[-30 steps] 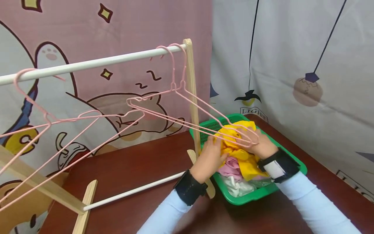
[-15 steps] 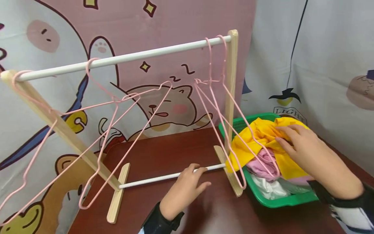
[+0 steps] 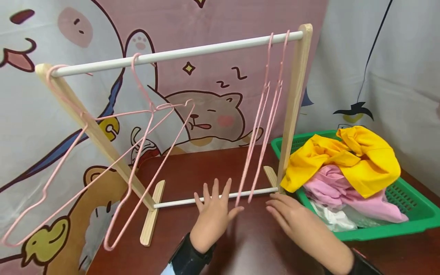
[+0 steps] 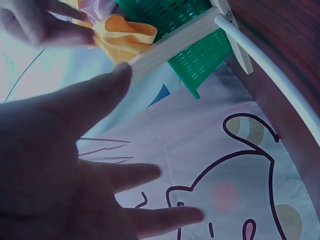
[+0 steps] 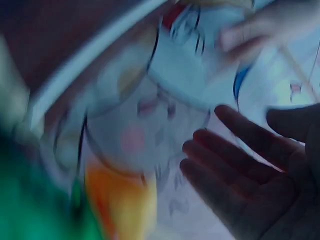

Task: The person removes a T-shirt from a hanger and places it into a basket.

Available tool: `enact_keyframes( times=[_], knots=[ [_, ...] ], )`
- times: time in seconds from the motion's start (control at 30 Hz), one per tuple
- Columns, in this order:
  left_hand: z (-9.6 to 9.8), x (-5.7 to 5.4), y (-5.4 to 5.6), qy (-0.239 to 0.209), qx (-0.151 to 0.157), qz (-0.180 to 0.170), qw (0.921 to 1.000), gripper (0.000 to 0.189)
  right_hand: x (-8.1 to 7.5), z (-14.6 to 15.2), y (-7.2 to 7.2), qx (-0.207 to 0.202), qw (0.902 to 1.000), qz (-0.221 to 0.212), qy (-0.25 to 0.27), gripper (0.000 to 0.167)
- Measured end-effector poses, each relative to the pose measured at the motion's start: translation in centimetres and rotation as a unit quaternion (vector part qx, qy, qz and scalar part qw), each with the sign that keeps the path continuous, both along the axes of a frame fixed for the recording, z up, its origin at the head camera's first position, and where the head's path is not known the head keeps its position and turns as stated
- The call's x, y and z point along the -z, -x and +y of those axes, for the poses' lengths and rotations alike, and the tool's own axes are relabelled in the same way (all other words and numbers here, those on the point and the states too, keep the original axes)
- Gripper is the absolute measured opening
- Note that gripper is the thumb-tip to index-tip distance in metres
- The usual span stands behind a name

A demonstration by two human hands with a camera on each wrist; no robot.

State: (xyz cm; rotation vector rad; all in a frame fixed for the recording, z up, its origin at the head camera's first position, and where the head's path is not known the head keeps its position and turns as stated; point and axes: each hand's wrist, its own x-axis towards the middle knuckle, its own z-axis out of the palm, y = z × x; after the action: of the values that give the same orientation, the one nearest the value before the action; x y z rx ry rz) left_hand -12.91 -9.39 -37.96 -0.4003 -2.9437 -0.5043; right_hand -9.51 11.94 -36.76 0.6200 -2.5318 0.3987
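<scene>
My left hand point(image 3: 214, 215) hovers before the rack with its fingers spread, close to two pink hangers point(image 3: 252, 141) seen nearly edge-on; whether the thumb touches one I cannot tell. My right hand point(image 3: 306, 225) holds nothing, its fingers fairly straight, in front of the rack's right foot and beside the green basket point(image 3: 395, 229). A crumpled yellow cloth point(image 3: 368, 164) lies on top in that basket, over pink cloth point(image 3: 330, 183) and a white piece point(image 3: 338, 219). In the left wrist view the palm and spread fingers point(image 4: 145, 177) are bare. The right wrist view is blurred.
The wooden rack has a white top rail point(image 3: 206, 49), a right post point(image 3: 295, 103) and a low white bar point(image 3: 192, 201). Two more pink hangers point(image 3: 148, 130) hang at its left. A printed cloth backdrop point(image 3: 206, 23) stands behind the dark red table point(image 3: 247, 244).
Both hands have left the basket and come to the front of the rack. The yellow cloth stays in the basket. The two right hangers have swung edge-on. The head view has shifted left.
</scene>
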Motion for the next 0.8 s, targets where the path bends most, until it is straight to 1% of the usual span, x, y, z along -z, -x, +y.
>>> enact_keyframes(
  times=[0.03,0.07,0.1,0.17,0.2,0.27,0.37,0.43,0.53,0.7,0.8],
  knots=[
    [0.1,0.1,0.0,0.001,-0.001,0.012,0.9999,0.077,0.5,-0.9,0.4,-0.011,0.9999,-0.012,0.003,0.023],
    [0.2,0.1,0.0,0.005,-0.002,0.024,0.9997,0.079,0.9,-1.7,0.9,-0.011,0.9993,-0.035,0.005,0.026],
    [0.3,0.2,0.0,0.007,-0.001,0.032,0.9995,0.079,1.2,-2.4,1.4,-0.005,0.9983,-0.057,0.004,0.029],
    [0.5,0.5,0.2,0.011,-0.002,0.039,0.9992,0.079,1.7,-3.2,2.5,0.023,0.9942,-0.105,0.0,0.038],
    [0.6,0.6,0.4,0.012,-0.005,0.037,0.9992,0.078,1.9,-3.5,3.0,0.044,0.9905,-0.131,-0.002,0.041],
    [0.8,0.9,0.7,0.016,-0.013,0.017,0.9997,0.078,2.2,-3.8,3.9,0.081,0.9818,-0.171,-0.008,0.047],
    [1.0,1.3,1.1,0.022,-0.021,-0.02,0.9993,0.077,2.8,-3.8,4.7,0.123,0.9692,-0.213,-0.015,0.054],
    [1.2,1.5,1.3,0.025,-0.022,-0.042,0.9986,0.079,3.1,-3.7,4.9,0.139,0.964,-0.226,-0.023,0.057],
    [1.4,1.9,1.5,0.023,-0.018,-0.059,0.9979,0.08,3.5,-3.3,4.9,0.152,0.9603,-0.232,-0.033,0.058],
    [1.7,2.1,1.5,0.026,-0.013,-0.052,0.9982,0.08,3.4,-2.7,4.8,0.158,0.9571,-0.241,-0.03,0.058],
    [1.7,2.2,1.3,0.027,-0.012,-0.036,0.9989,0.079,3.3,-2.5,4.8,0.155,0.9544,-0.253,-0.029,0.059]
  ],
)
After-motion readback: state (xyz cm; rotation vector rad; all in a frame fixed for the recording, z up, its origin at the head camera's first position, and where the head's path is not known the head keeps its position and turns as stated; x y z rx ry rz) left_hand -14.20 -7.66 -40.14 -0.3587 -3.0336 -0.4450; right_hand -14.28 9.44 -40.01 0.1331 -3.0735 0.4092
